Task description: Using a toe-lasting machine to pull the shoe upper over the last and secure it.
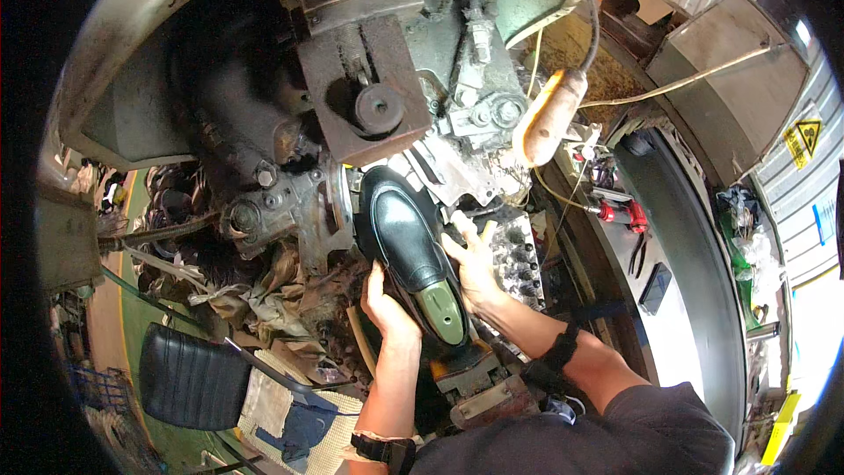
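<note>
Got the shoe (403, 230) sitting up on the machine (369, 97) right now, toe pointed into the works and heel toward me. It's black leather, stretched over a green last (440, 310) that pokes out at the heel end.

My left hand (387, 306) is cupped against the near left side of the shoe, fingers wrapped on it down by the heel, so it's gripping there. My right hand (473, 266) is flat on the other side, fingers spread and pressing rather than closed around anything. Holding it from both sides like that is what keeps it square, as far as I can judge, because the toe is butted right up against the round metal part beside it and any twist would throw it off.

There's a metal block with holes (517, 255) just under my right hand. Leather scraps (272, 286) are piled up left of the shoe, and a black padded seat (195, 378) sits lower left. An orange-handled thing (554, 114) hangs off a cable up to the right, well away from my hands.
</note>
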The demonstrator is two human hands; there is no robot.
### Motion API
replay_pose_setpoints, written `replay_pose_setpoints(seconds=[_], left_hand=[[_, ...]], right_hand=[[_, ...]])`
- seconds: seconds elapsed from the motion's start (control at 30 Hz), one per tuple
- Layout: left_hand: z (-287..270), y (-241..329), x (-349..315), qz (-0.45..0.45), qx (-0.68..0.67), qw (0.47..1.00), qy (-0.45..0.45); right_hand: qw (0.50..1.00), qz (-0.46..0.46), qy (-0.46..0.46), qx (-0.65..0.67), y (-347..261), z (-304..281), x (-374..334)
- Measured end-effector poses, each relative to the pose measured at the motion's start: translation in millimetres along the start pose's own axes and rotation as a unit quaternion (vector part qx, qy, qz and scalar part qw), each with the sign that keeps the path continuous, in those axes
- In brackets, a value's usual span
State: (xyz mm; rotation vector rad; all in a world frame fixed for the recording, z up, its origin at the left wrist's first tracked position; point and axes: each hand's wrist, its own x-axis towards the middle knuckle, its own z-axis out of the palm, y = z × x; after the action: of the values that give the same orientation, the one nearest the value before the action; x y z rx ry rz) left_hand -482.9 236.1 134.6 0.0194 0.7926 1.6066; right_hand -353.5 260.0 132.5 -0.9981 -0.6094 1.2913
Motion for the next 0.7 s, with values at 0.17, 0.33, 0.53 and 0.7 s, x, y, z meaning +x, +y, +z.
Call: replay_pose_setpoints(seconds=[0.17,0.33,0.53,0.7], left_hand=[[0.6,-7.7,9.9,0.063,0.03,0.998,0.0],[-1.0,-7.9,9.4,0.039,0.044,0.998,0.02],[9.4,-1.5,-0.4,-0.031,-0.025,0.999,-0.017],[15.7,1.1,-5.0,-0.041,-0.013,0.999,-0.029]], right_hand=[[0.998,-0.043,0.03,-0.03,12.8,-1.6,14.8],[0.998,0.023,0.049,0.009,1.9,3.3,9.7],[0.971,0.144,0.009,0.191,-22.8,14.8,-1.1],[0.97,0.159,0.01,0.183,-32.3,18.2,-5.0]])
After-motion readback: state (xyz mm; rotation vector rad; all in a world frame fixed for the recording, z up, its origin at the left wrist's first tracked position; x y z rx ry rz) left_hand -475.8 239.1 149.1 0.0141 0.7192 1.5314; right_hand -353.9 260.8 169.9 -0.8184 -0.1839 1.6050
